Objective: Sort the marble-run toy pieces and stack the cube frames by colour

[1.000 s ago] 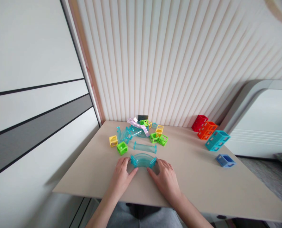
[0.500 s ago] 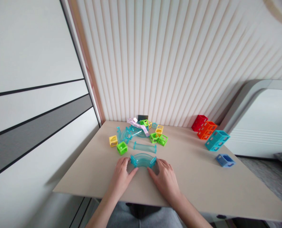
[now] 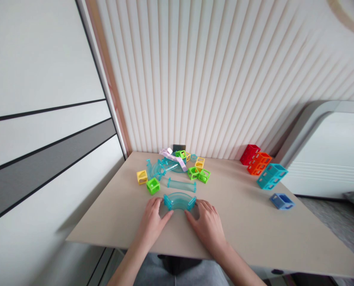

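A clear teal curved track piece (image 3: pixel 179 201) lies on the table in front of me, its two ends toward my hands. At its left end my left hand (image 3: pixel 153 218) has thumb and fingertips around the end piece. My right hand (image 3: pixel 206 219) grips the right end the same way, thumb in front and fingers behind. Just beyond lies a straight teal track piece (image 3: pixel 181 184). To its left are a green cube frame (image 3: pixel 153 185) and a yellow cube frame (image 3: pixel 142 177).
At the back are a heap of teal track pieces (image 3: pixel 162 168), a lilac strip (image 3: pixel 177 159), and several green and yellow cube frames. On the right stand red (image 3: pixel 249 154), orange (image 3: pixel 259 163) and teal blocks (image 3: pixel 272 176), with a blue frame (image 3: pixel 281 201) nearer. A ribbed wall (image 3: pixel 189 79) backs the table.
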`<action>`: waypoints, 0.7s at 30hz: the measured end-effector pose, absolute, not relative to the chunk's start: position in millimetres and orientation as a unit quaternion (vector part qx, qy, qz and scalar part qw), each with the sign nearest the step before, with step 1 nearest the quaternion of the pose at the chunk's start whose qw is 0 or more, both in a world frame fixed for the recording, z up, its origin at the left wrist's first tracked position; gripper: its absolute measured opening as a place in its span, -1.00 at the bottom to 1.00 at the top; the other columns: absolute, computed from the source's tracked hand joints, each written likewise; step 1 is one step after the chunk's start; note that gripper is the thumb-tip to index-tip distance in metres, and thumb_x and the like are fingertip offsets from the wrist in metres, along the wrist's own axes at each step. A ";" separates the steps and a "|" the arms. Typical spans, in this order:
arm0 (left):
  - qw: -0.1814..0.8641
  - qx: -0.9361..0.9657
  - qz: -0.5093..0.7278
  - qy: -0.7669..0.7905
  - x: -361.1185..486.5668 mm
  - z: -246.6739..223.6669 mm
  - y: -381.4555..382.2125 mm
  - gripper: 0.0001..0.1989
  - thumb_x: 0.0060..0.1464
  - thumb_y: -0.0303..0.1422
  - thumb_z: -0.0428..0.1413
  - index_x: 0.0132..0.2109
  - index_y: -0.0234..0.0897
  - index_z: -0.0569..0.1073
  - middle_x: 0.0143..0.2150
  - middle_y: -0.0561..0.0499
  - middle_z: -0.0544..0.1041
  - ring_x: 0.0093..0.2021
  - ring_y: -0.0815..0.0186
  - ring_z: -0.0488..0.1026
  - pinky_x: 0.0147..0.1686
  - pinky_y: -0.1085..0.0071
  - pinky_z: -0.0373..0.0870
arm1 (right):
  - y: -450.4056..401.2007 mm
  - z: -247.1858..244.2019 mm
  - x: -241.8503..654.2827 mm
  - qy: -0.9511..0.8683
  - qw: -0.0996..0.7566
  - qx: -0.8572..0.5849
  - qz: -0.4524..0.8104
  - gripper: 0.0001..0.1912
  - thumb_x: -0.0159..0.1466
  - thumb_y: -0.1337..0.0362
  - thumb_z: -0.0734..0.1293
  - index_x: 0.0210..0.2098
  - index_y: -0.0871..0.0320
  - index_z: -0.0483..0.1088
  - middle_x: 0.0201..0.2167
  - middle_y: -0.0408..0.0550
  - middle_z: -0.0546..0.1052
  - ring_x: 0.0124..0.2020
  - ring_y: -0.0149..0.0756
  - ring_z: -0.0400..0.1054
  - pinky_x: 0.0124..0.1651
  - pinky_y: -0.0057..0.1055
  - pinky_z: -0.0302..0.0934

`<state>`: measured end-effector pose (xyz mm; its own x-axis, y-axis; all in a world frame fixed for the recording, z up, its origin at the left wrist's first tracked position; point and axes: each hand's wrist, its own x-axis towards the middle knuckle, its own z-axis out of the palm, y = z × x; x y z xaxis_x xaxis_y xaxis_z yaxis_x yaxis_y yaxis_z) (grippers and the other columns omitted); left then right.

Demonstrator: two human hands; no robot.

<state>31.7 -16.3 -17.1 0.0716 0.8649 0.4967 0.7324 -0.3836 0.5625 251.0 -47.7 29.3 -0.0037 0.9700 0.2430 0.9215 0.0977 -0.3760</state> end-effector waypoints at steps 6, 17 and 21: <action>0.102 0.720 0.411 0.549 29.2 -17.9 -18.3 -0.69 0.09 -0.26 0.25 -0.04 -0.22 0.43 -0.08 -0.10 0.53 -0.03 0.09 0.54 0.01 0.11 0.52 | -52.2 24.4 253.9 -0.716 0.226 -0.660 0.028 -0.58 0.32 0.07 0.36 0.07 0.16 0.44 0.07 0.13 0.56 0.11 -0.01 0.41 0.13 -0.14 0.22; 0.085 0.727 0.412 0.543 29.7 -20.9 -17.0 -0.76 0.13 -0.23 0.20 -0.09 -0.23 0.46 -0.14 -0.11 0.56 -0.09 0.08 0.56 -0.05 0.13 0.55 | -53.9 28.2 253.6 -0.713 0.230 -0.661 0.044 -0.66 0.36 0.08 0.33 0.01 0.15 0.47 0.03 0.15 0.57 0.09 -0.02 0.41 0.12 -0.15 0.21; 0.071 0.732 0.405 0.542 29.6 -21.5 -15.7 -0.77 0.13 -0.22 0.19 -0.11 -0.23 0.47 -0.16 -0.12 0.57 -0.11 0.06 0.56 -0.08 0.12 0.56 | -53.8 27.9 254.6 -0.707 0.231 -0.666 0.058 -0.66 0.35 0.09 0.34 0.02 0.15 0.47 0.04 0.12 0.57 0.09 -0.04 0.41 0.14 -0.17 0.20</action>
<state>29.6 -15.7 -21.5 0.0830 0.8522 0.5166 0.7366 -0.4016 0.5441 254.6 -53.8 27.9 -0.0051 0.9684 0.2495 0.9145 0.1054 -0.3906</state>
